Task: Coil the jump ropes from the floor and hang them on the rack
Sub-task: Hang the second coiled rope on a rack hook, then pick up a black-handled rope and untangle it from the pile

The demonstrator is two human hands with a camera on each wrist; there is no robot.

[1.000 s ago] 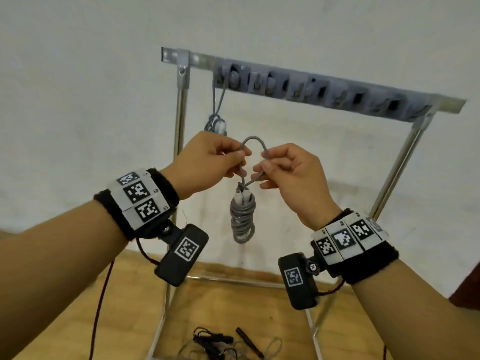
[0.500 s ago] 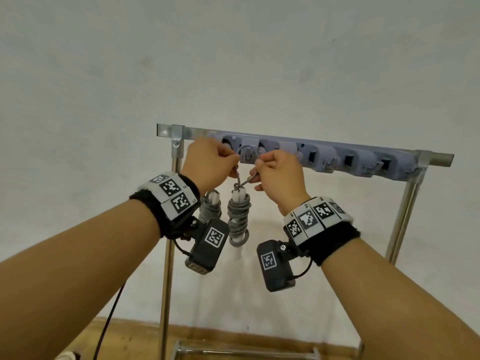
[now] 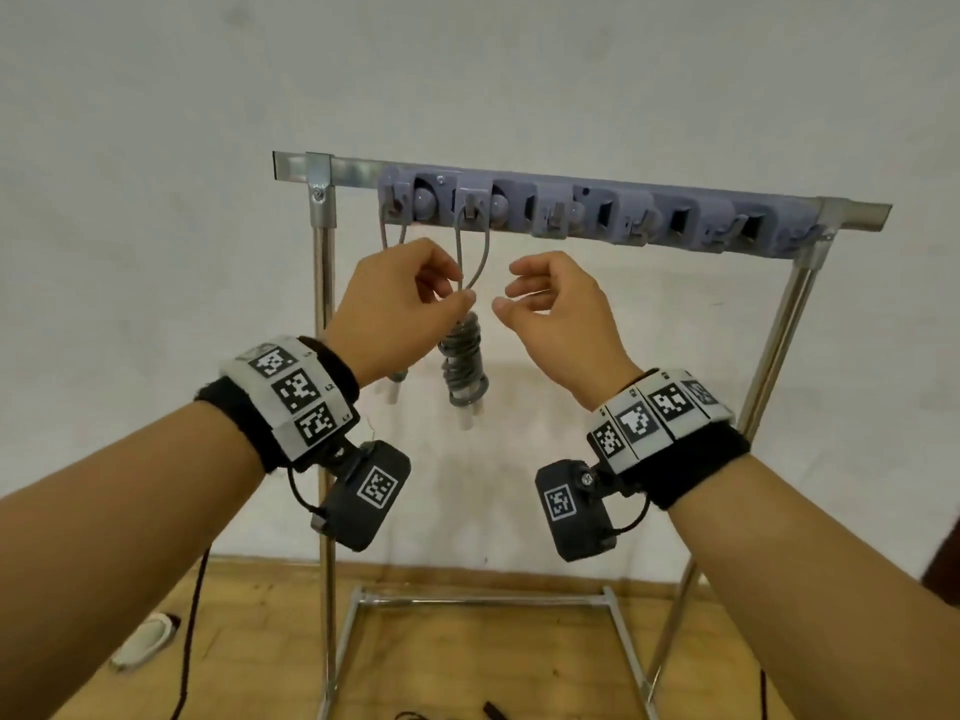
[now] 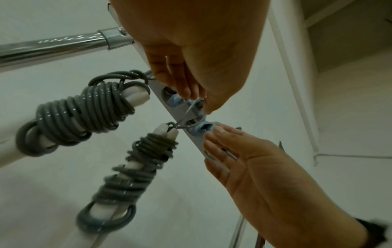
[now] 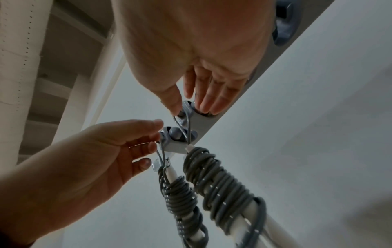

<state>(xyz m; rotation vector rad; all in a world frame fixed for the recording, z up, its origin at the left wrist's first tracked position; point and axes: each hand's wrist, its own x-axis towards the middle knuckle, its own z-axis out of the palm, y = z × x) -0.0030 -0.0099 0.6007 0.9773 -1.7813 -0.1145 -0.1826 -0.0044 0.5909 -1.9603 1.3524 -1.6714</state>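
Observation:
A metal rack (image 3: pixel 571 179) carries a grey strip of hooks (image 3: pixel 597 215). Two grey coiled jump ropes with white handles hang from its two leftmost hooks. The first rope (image 3: pixel 392 231) is mostly hidden behind my left hand (image 3: pixel 415 293). The second rope (image 3: pixel 464 361) hangs by its loop (image 3: pixel 471 252) from the neighbouring hook. My left hand's fingertips sit right beside that loop's base; the right wrist view shows them spread, a small gap from the cord (image 5: pixel 182 127). My right hand (image 3: pixel 519 298) hovers just right of the loop, fingers relaxed, holding nothing.
Several hooks (image 3: pixel 675 220) further right on the strip hold nothing. The rack's base frame (image 3: pixel 483 597) stands on a wooden floor against a white wall. A black rope's end (image 3: pixel 491 711) lies on the floor below, and a small white object (image 3: pixel 145 641) lies at left.
Both hands lifted the coiled rope by its loop up to the strip and put the loop over the second hook. The right hand has let go and both hands have dropped slightly.

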